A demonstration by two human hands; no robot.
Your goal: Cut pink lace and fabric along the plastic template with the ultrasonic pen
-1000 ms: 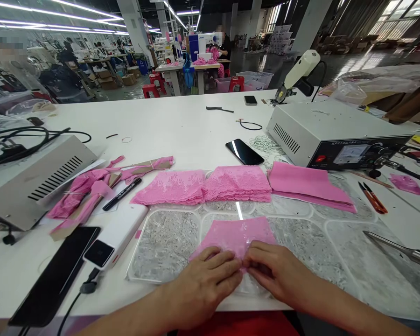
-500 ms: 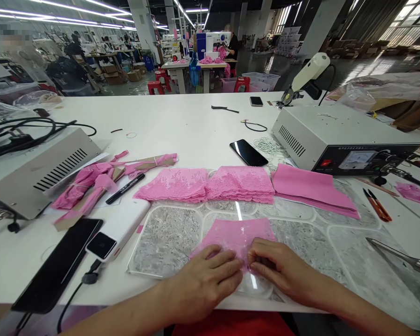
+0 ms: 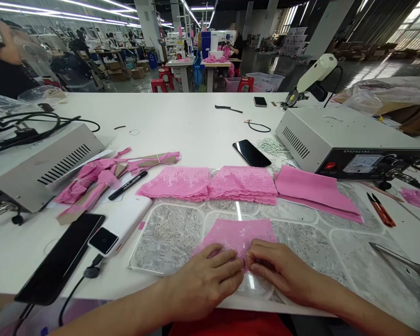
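Observation:
A thin pink fabric piece lies on the grey marbled mat at the table's near edge. My left hand rests on its lower left part, palm down with the fingers spread a little. Close beside it, my right hand is closed in a pinch at the fabric's lower edge. Beyond the hands, two stacks of pink lace pieces and a stack of plain pink pieces stand in a row.
Grey metal boxes stand left and right. A black phone lies behind the stacks. On the right are orange-handled snips and pointed metal tweezers; on the left, a marker, a white power bank and pink straps.
The view has shifted slightly. Both hands keep nearly the same place on the fabric. A person's arm and dark top have come into view at the far left.

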